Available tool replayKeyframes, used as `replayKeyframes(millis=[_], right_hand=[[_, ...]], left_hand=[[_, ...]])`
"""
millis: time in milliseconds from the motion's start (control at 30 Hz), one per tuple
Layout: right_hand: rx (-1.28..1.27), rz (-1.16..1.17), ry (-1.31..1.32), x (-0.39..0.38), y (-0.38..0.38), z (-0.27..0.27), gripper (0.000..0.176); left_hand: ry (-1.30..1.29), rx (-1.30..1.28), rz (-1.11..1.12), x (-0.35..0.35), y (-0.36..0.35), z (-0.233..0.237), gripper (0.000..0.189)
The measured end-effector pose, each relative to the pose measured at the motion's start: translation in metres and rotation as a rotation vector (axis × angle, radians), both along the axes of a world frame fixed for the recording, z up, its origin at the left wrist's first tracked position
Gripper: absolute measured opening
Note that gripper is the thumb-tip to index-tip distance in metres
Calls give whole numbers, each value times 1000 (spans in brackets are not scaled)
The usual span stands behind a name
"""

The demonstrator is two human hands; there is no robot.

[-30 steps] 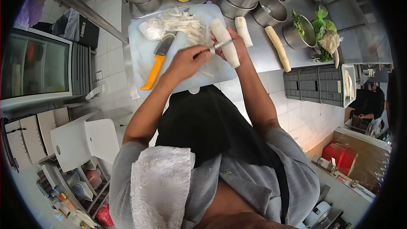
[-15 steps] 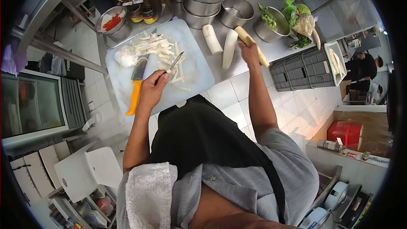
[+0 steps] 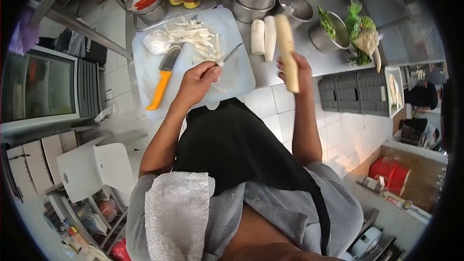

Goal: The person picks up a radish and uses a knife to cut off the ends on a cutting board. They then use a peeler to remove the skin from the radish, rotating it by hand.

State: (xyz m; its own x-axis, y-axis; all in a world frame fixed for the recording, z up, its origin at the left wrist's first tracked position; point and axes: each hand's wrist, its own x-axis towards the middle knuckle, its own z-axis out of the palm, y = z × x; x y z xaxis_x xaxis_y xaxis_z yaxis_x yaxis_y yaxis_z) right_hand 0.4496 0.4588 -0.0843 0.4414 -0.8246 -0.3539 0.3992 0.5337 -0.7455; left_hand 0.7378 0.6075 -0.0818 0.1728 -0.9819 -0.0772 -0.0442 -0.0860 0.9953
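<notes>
My left hand (image 3: 199,83) is closed around a small peeler (image 3: 232,53), its narrow metal blade pointing up and right over the near right part of the white cutting board (image 3: 239,75). In my right hand (image 3: 298,71) is a long, beige root vegetable (image 3: 286,43), held upright by its lower part and blurred by motion. Two paler, peeled-looking roots, one (image 3: 257,37) beside the other (image 3: 270,37), lie on the steel counter. White cut sticks (image 3: 193,34) are heaped on the board. A knife with an orange handle (image 3: 158,91) rests left of my left hand.
Stacked steel bowls (image 3: 251,7) stand behind the roots. A steel pot (image 3: 330,36) and leafy greens (image 3: 355,21) are at the right, above a grey crate (image 3: 353,89). A bowl with red pieces (image 3: 146,2) sits back left. A white plastic bag (image 3: 157,42) lies on the board.
My right hand has lifted the beige root off the counter and brought it nearer my body, more upright. My left hand, with the peeler, has shifted slightly right. The view has also shifted.
</notes>
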Motion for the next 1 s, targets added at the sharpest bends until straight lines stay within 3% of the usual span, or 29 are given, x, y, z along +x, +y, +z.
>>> replayKeyframes(millis=[100,267,400,600,800,933,1000], right_hand=[[148,217,-334,64,-7,-15,51],[247,275,-283,119,-3,-34,45],[271,306,-250,134,1,-35,44],[263,279,-197,140,7,-27,44],[111,236,-209,107,4,1,42],[115,179,-214,87,-6,3,42],[132,166,-180,85,0,5,42]], left_hand=[[-179,-22,-81,-12,9,18,30],[-457,-122,-155,-13,25,32,31],[-521,-114,-141,-10,32,36,31],[-584,-144,-179,-1,27,26,31],[-465,-300,-308,-11,-12,6,28],[-485,-233,-361,-27,-28,13,28],[-393,-281,-290,-26,-36,0,28]])
